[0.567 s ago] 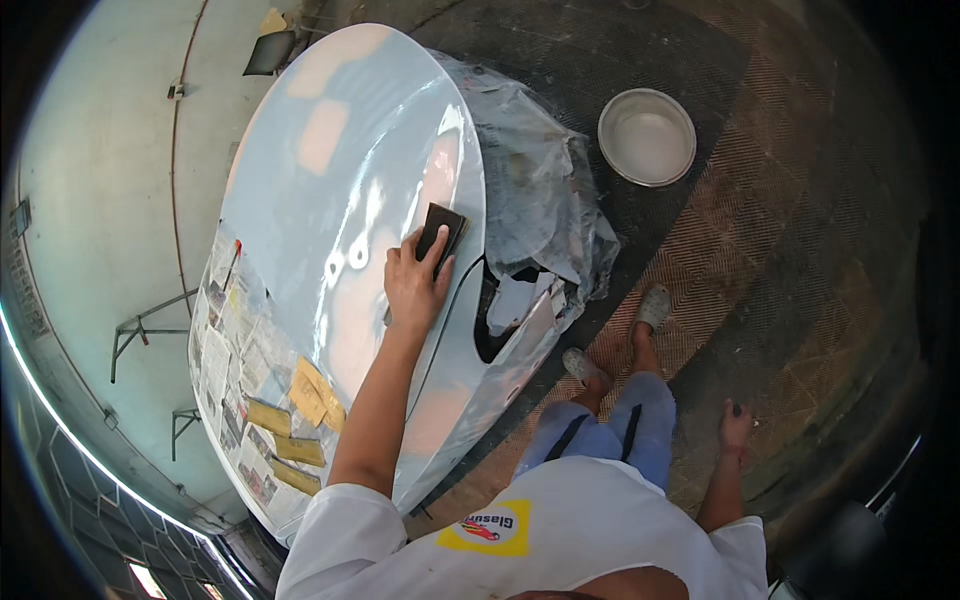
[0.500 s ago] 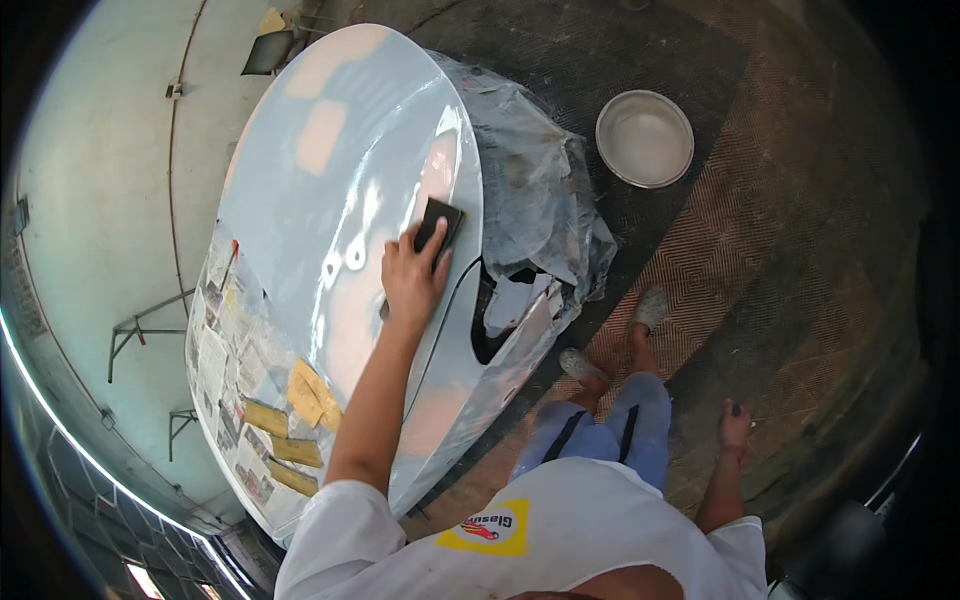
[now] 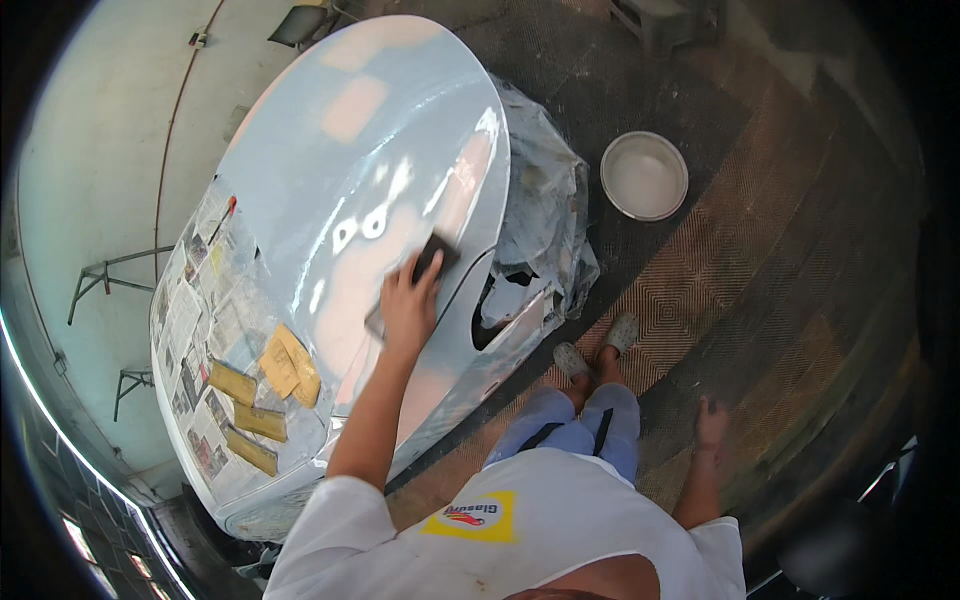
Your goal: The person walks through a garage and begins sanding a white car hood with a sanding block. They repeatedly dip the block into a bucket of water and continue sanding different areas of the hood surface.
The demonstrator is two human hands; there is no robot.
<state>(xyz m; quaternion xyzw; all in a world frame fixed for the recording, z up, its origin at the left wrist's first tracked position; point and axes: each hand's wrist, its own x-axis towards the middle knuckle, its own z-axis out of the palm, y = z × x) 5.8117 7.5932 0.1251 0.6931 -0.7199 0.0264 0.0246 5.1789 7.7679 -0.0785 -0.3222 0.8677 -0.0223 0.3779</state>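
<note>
On one grey hood (image 3: 415, 115) (pink-patched), the left fingers (image 3: 431, 270) hold one block (image 3: 436, 243).

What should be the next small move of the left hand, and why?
Perhaps the left hand should slide the dark rectangular block slightly toward the long pink strip on the curved pale grey panel: the hand lies over the block, and the strip shows just beyond.
</note>
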